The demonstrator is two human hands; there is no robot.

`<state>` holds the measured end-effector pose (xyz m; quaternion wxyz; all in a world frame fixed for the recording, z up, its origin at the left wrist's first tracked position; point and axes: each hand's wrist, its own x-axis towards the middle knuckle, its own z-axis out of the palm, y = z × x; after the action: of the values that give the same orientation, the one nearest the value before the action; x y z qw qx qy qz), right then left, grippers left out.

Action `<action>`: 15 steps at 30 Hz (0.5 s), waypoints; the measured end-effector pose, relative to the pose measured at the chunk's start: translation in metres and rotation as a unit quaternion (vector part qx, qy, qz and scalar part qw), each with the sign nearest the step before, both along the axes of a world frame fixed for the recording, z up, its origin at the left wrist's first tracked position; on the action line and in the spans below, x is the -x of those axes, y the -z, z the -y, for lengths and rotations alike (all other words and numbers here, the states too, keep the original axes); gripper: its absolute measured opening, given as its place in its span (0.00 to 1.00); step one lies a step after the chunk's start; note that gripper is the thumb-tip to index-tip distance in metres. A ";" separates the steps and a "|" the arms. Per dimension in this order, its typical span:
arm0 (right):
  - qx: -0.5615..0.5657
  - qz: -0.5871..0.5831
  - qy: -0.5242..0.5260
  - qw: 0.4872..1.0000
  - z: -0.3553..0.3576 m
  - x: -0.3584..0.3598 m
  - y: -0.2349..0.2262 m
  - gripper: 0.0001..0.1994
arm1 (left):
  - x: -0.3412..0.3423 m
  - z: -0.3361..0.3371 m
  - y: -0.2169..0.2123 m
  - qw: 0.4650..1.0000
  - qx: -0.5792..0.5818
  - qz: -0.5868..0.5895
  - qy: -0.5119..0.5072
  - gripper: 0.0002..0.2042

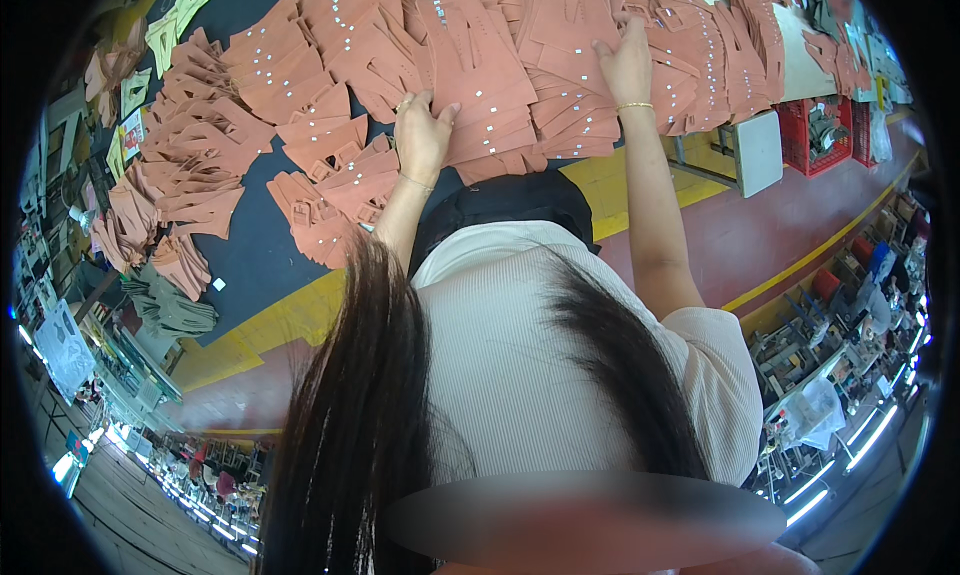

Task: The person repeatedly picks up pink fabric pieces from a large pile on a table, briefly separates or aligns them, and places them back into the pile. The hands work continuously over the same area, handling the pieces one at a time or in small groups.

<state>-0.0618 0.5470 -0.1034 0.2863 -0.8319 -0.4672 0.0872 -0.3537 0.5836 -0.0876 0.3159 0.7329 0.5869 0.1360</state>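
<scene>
- At about half past ten, pale yellow strips (pixel 183 13); at nine, olive pieces (pixel 170 310): probably kept apart by colour.
- At ten, coral bundles (pixel 200 140) in loose overlapping heaps on the dark worktop (pixel 262 220), seemingly overlapped to fit many in.
- At eleven, left hand (pixel 422 135) on the coral pieces nearest the body, fingers bent, thumb apart, likely to steady an edge; pinching or merely touching, cannot tell.
- At twelve, between both hands, broad coral stack (pixel 490 80), slots upward, small white tags along the layered edges, perhaps offset to leave each tag showing.
- At one, right hand (pixel 628 70) farther from the body, thumb and fingers parted over coral pieces; any grip under the fingertips, cannot tell.
- Past one, fanned coral rows (pixel 700 65), tags again in lines, presumably for easy reading.
- At two, below worktop level, red crate (pixel 793 135) with items inside, seemingly stored out of the way.
</scene>
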 end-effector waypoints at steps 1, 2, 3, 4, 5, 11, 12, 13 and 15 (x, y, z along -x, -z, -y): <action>-0.021 -0.023 0.007 0.999 0.000 -0.001 0.000 0.28 | 0.000 -0.001 -0.001 1.000 0.000 -0.001 -0.001 0.15; -0.043 -0.046 0.014 0.998 -0.001 -0.001 0.001 0.29 | -0.001 -0.001 -0.002 1.000 0.002 -0.006 -0.001 0.15; -0.025 -0.064 0.018 0.997 -0.001 -0.003 0.000 0.29 | -0.001 -0.001 -0.003 1.000 0.001 -0.011 0.000 0.15; -0.006 -0.082 0.023 0.996 -0.001 -0.006 0.000 0.29 | -0.002 -0.001 -0.004 1.000 -0.008 -0.011 0.000 0.15; 0.026 -0.103 0.035 0.994 -0.001 -0.009 -0.001 0.29 | -0.002 -0.001 -0.005 1.000 -0.019 -0.011 0.001 0.15; 0.076 -0.067 -0.080 0.992 0.002 -0.024 -0.003 0.25 | -0.005 -0.002 -0.006 0.999 -0.024 -0.029 0.000 0.17; 0.074 -0.053 -0.090 0.992 0.004 -0.024 -0.003 0.27 | -0.005 -0.003 -0.006 0.999 -0.019 -0.034 0.000 0.18; 0.071 -0.040 -0.100 0.992 0.004 -0.022 -0.003 0.29 | -0.006 -0.003 -0.005 0.999 -0.024 -0.040 0.001 0.18; 0.082 -0.037 -0.101 0.991 0.006 -0.020 -0.005 0.30 | -0.007 -0.003 -0.004 0.998 -0.031 -0.055 0.003 0.17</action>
<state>-0.0419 0.5410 -0.0985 0.2236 -0.7976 -0.5291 0.1842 -0.3468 0.5863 -0.0840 0.2603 0.7505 0.5970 0.1125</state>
